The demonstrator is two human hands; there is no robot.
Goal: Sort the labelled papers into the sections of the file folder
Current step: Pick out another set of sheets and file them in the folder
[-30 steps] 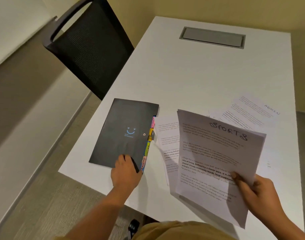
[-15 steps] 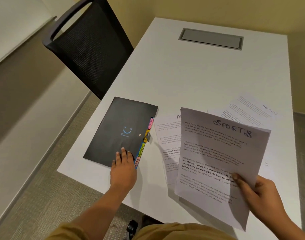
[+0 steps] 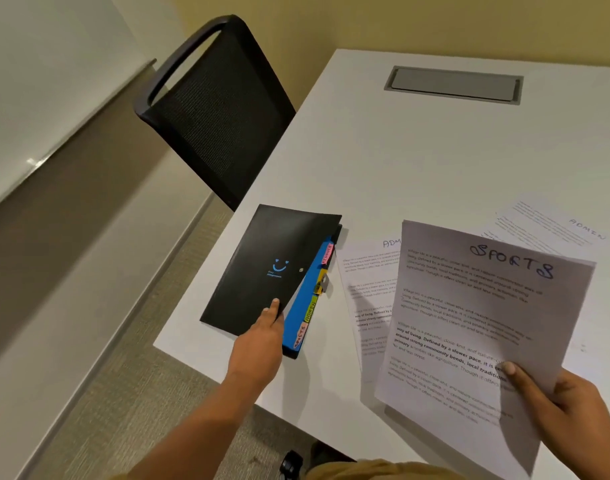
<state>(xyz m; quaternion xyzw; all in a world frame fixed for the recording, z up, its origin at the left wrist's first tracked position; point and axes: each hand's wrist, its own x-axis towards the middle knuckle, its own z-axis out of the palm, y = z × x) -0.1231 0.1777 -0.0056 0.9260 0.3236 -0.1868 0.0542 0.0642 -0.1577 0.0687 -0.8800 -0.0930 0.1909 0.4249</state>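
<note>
White surface (image 3: 418, 161) with a grey hatch (image 3: 452, 84) at the far end and a black mesh chair (image 3: 217, 112) off its left edge. Black file folder (image 3: 262, 265) lay near the front-left corner. Left hand (image 3: 258, 344) pinched the cover's near right edge, holding it raised off the blue divider (image 3: 305, 299), so the coloured tabs (image 3: 310, 311) showed. Right hand (image 3: 566, 407) gripped the SPORTS paper (image 3: 470, 323) by its lower corner, held above the surface to the right of the folder. One ADMIN sheet (image 3: 369, 271) lay flat, partly hidden behind it; a second ADMIN sheet (image 3: 553, 223) lay farther back right.
</note>
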